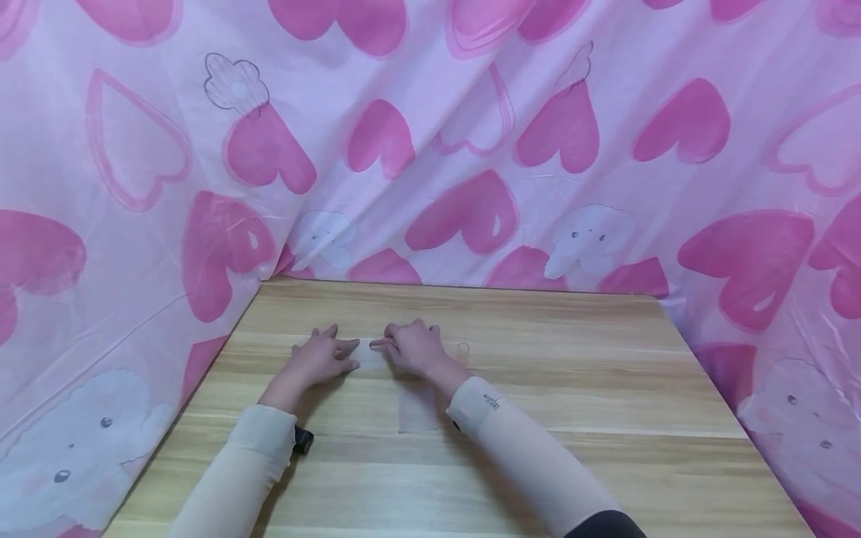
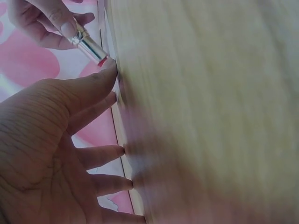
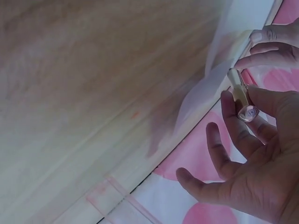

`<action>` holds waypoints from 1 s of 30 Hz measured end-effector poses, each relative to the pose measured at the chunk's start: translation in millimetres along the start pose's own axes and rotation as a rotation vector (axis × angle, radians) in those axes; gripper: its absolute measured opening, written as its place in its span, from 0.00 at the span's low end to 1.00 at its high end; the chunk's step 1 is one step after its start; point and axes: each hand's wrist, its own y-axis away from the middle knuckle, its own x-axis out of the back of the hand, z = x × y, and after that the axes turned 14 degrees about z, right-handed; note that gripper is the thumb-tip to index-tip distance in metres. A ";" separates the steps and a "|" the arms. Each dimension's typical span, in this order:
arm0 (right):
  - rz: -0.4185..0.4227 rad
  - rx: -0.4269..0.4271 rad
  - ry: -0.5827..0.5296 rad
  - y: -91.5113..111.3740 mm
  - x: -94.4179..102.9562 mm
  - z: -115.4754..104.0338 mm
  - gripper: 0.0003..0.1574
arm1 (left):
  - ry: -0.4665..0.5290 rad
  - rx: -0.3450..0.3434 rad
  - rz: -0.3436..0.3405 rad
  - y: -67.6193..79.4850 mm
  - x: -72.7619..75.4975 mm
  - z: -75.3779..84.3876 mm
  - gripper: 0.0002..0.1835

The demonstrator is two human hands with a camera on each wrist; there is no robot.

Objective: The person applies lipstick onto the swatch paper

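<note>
My right hand (image 1: 415, 348) pinches a lipstick (image 2: 92, 49) with a shiny gold-coloured tube and a red tip, between thumb and forefinger; its other fingers are loosely bent in the right wrist view. The lipstick's tip points toward the left hand. My left hand (image 1: 321, 356) is spread, its fingertips down at the wooden table (image 1: 572, 388) beside a thin white sheet (image 1: 366, 354). That sheet lies between the two hands, partly covered by them, and its near end curls up in the right wrist view. The red tip is close to the left thumb in the left wrist view.
A small clear, cap-like piece (image 1: 463, 351) sits right of my right wrist. A pale, see-through square (image 1: 417, 409) lies nearer me, partly behind the right forearm. Pink heart-patterned cloth (image 1: 464, 209) hangs round the table's back and sides.
</note>
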 end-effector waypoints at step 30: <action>0.035 0.072 0.066 5.1 -3.1 -8.1 0.17 | 0.003 0.046 -0.035 0.3 3.6 2.8 0.31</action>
